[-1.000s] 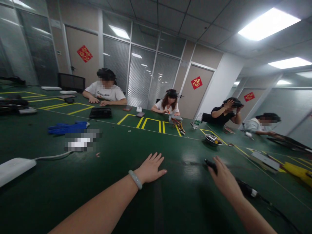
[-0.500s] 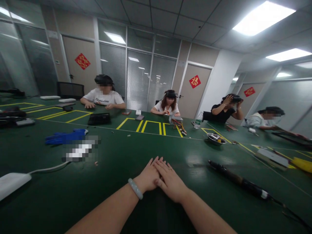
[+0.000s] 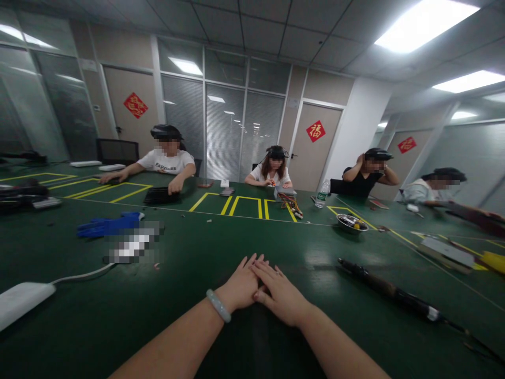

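My left hand point(image 3: 239, 287) lies flat on the green table point(image 3: 189, 316), fingers stretched out, a pale bangle on its wrist. My right hand point(image 3: 278, 295) rests flat partly over the left one, fingers out and a ring on one finger. Neither hand holds anything. A long black tool point(image 3: 389, 290) with a cable lies on the table to the right, a short way from my right hand.
A white box point(image 3: 21, 302) with a cord sits at the near left, blue gloves point(image 3: 108, 225) beyond it. A metal bowl point(image 3: 349, 223) and a water bottle point(image 3: 322, 194) stand farther right. Several people sit along the far side with keyboards and parts.
My right hand left the black tool a second ago and came to rest on my left hand. Since half a second ago both hands stay still.
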Motion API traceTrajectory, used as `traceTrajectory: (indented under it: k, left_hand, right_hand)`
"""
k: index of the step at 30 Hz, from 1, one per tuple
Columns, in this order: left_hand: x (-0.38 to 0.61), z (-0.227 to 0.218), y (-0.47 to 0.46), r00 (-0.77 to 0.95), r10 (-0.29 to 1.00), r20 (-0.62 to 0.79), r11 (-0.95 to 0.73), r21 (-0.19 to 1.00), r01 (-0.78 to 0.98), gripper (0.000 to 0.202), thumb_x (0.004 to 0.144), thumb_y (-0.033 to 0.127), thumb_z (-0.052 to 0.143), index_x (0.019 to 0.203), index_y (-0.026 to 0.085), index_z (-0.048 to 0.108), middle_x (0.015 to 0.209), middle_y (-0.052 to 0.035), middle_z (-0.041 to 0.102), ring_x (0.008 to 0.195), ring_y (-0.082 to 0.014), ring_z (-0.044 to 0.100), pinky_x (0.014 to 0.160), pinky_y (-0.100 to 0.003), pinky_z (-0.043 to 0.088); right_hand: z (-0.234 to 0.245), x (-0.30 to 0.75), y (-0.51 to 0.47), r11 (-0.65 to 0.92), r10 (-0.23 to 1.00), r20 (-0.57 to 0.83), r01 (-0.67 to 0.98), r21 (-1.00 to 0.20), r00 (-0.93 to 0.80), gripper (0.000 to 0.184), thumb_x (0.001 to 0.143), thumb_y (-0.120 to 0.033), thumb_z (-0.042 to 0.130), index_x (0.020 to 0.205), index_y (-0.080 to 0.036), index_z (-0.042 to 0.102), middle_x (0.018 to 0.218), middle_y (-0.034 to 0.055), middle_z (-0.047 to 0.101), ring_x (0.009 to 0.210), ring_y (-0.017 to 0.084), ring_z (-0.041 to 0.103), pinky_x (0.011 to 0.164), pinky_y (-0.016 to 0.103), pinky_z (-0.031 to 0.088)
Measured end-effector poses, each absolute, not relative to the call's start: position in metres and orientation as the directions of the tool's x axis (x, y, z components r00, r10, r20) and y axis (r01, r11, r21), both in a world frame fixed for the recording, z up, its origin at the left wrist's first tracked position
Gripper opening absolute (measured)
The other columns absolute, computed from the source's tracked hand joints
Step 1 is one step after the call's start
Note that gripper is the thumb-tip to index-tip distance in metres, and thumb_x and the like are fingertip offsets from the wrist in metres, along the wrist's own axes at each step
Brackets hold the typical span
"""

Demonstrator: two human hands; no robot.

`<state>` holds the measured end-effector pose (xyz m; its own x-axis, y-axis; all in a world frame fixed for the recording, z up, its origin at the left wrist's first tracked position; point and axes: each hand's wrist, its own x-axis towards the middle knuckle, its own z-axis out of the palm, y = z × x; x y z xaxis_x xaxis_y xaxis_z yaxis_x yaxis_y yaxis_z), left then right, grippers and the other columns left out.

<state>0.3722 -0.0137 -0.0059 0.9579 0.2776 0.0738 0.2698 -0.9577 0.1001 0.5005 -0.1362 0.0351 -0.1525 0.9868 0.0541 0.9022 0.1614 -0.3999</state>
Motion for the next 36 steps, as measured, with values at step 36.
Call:
traceTrajectory:
  k: [36]
  left_hand:
    - [0.366,0.012,-0.017,0.926,0.372,0.059,-0.888,0.315,0.336,0.075,0.090,0.071,0.024,0.151,0.026,0.019,0.158,-0.0049,0.014,0.145,-0.0289,0.009,0.115,-0.051,0.012]
  right_hand:
    - [-0.007,0.785,-0.299,-0.869,-0.103,0.153,-0.014,-0.495,0.983,0.083,0.078,-0.071,0.023,0.131,-0.017,0.056,0.139,0.0299,0.035,0.131,0.050,0.028,0.104,0.062,0.016]
